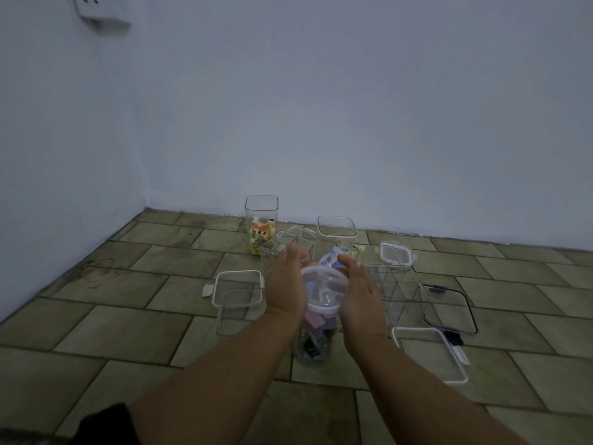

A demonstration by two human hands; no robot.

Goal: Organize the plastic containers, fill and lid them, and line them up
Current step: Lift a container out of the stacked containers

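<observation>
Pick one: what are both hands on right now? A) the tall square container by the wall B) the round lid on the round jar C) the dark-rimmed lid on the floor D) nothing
B: the left hand and right hand cup the round lid from either side, atop the round jar holding coloured bits.

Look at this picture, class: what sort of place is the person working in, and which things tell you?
Probably a bare room indoors, worked at floor level. The plastic containers stand directly on a tiled floor, a plain painted wall meets it in a corner, and a wall socket sits high up. No furniture shows.
</observation>
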